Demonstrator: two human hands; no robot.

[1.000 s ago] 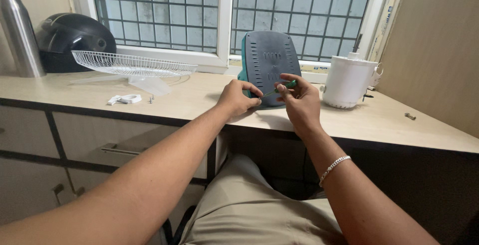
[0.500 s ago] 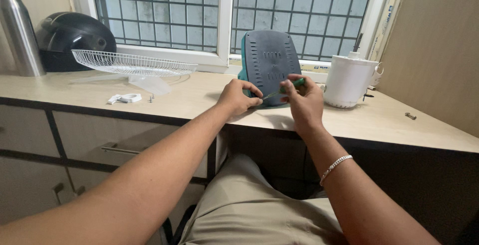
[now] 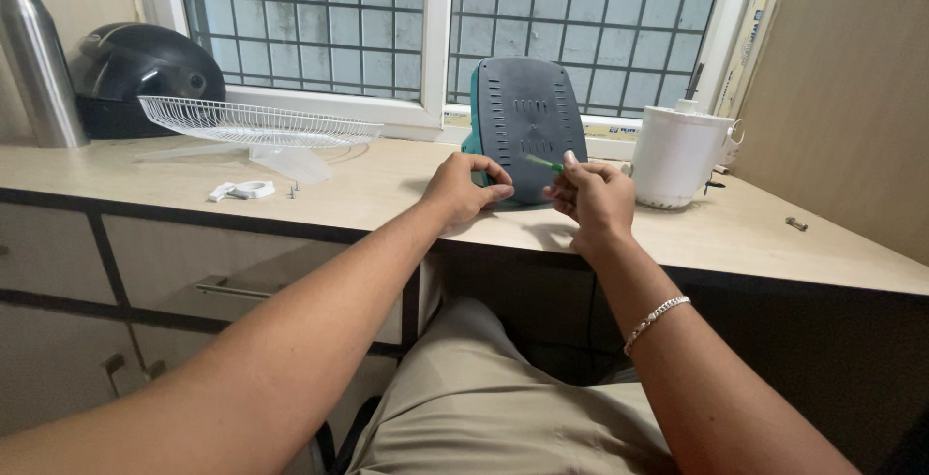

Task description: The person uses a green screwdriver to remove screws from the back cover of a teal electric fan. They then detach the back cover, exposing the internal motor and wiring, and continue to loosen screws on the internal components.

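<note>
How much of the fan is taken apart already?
Done: the white wire fan guard lies loose on the counter, with a white plastic ring and small screws beside it. In hand: the right hand holds a green screwdriver against the grey vented back cover, and the left hand rests at its lower edge. Left: that cover is on the teal body.

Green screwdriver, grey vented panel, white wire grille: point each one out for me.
green screwdriver (image 3: pixel 543 162), head view, on the green shaft above the right hand.
grey vented panel (image 3: pixel 527 107), head view, on its upper middle by the slots.
white wire grille (image 3: pixel 256 124), head view, on the mesh centre.
</note>
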